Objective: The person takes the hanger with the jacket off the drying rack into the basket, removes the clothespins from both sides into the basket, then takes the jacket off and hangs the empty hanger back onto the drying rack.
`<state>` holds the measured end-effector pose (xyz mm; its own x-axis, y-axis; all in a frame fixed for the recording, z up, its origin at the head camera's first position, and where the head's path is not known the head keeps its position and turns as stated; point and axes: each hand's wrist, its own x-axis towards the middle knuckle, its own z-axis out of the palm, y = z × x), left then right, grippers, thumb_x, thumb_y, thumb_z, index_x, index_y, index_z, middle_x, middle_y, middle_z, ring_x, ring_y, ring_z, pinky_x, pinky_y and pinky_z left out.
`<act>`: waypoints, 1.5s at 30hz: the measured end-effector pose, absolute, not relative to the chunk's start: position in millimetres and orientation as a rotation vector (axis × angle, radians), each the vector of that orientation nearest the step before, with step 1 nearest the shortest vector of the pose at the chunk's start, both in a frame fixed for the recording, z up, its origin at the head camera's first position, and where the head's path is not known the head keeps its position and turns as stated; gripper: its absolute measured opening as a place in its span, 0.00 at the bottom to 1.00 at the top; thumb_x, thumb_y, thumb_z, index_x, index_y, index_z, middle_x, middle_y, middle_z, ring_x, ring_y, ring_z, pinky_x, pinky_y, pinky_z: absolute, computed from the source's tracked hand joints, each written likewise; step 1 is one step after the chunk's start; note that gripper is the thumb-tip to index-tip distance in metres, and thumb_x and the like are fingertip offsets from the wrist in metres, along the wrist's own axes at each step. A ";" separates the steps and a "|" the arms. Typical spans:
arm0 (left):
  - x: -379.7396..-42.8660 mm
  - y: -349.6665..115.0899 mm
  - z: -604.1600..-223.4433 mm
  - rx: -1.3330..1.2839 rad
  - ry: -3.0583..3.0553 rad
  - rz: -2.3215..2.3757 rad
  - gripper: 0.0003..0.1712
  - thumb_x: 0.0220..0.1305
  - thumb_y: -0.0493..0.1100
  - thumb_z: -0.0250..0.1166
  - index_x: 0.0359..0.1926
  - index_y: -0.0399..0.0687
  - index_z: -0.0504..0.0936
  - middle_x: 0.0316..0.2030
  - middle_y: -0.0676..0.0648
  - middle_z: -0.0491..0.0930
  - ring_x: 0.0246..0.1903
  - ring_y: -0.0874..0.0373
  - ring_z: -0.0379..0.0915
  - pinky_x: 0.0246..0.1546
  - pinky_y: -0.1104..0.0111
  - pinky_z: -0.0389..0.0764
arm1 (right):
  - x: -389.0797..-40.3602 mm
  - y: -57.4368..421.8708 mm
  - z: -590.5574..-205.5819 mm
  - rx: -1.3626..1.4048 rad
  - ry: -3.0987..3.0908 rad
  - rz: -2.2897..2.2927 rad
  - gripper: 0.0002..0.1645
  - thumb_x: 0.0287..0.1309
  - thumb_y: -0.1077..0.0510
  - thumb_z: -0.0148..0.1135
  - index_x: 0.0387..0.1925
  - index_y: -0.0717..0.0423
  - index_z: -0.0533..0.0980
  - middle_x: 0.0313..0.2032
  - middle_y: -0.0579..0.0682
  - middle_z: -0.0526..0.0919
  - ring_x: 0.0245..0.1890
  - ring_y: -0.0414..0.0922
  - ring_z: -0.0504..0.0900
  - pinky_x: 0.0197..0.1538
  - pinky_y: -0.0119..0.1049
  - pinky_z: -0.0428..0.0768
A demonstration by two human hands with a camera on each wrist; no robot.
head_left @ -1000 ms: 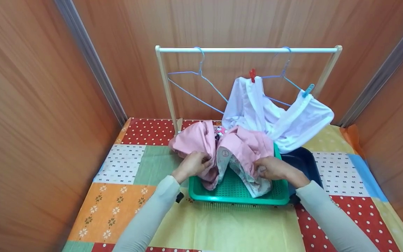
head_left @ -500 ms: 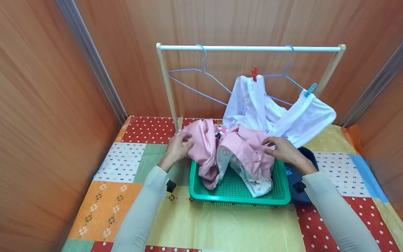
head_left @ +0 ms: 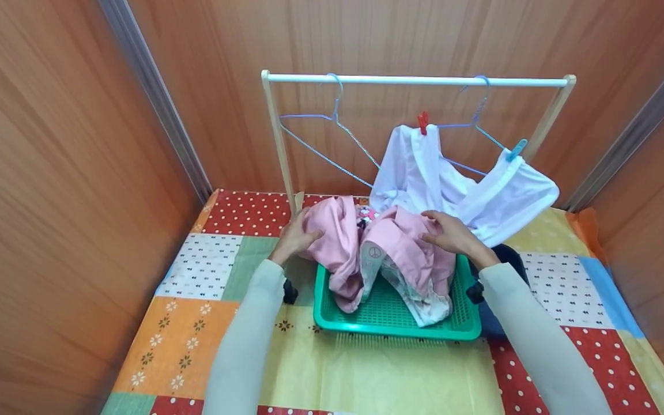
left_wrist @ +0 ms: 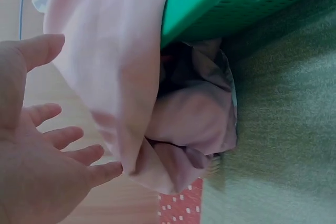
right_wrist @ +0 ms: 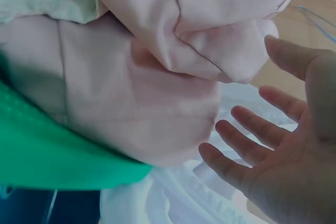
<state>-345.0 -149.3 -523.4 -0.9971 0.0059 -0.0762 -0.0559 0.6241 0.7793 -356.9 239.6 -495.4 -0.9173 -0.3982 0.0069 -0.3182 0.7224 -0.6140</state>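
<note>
A crumpled pink garment (head_left: 332,236) with a pale patterned lining (head_left: 370,259) lies heaped in a green plastic basket (head_left: 395,333), partly draped over its left and back sides. My left hand (head_left: 294,237) is at the garment's left side, thumb and fingers spread; in the left wrist view its little finger reaches the edge of the cloth. At the right side my right hand (head_left: 453,235) spreads its fingers beside the pink folds. The right wrist view shows that palm facing the garment (right_wrist: 142,103), fingertips close to it. Neither hand grips anything.
Behind the basket stands a rack (head_left: 418,79) with two hangers. The left hanger (head_left: 335,118) is bare; on the right one a white garment (head_left: 412,161) is held by a red clothespin (head_left: 422,122) and a blue clothespin (head_left: 516,150). A dark tray (head_left: 508,253) sits partly hidden at right.
Both hands have let go of the pink cloth near the basket's front and moved back to its left and right sides, fingers now spread. The garment has stayed in the basket.
</note>
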 end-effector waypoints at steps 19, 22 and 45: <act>-357.2 -150.8 -541.0 -0.137 2.829 1.443 0.20 0.69 0.38 0.59 0.60 0.43 0.78 0.55 0.39 0.81 0.56 0.47 0.77 0.59 0.55 0.77 | -362.8 221.7 -508.3 -0.487 2.748 -1.113 0.29 0.67 0.54 0.58 0.67 0.58 0.67 0.59 0.64 0.78 0.59 0.60 0.77 0.62 0.56 0.74; -356.0 -149.6 -538.9 -0.152 2.856 1.444 0.15 0.69 0.39 0.60 0.55 0.43 0.82 0.51 0.40 0.83 0.53 0.48 0.79 0.57 0.56 0.78 | -359.3 220.2 -510.1 -0.454 2.745 -1.152 0.29 0.68 0.55 0.58 0.67 0.58 0.68 0.58 0.63 0.78 0.57 0.60 0.79 0.60 0.55 0.76; -306.1 -103.1 -489.7 0.375 3.131 1.432 0.06 0.64 0.36 0.65 0.41 0.44 0.87 0.38 0.45 0.88 0.40 0.52 0.85 0.45 0.57 0.82 | -310.5 217.5 -510.7 -0.929 2.855 -1.006 0.18 0.61 0.67 0.60 0.52 0.59 0.81 0.47 0.58 0.87 0.39 0.53 0.87 0.42 0.48 0.84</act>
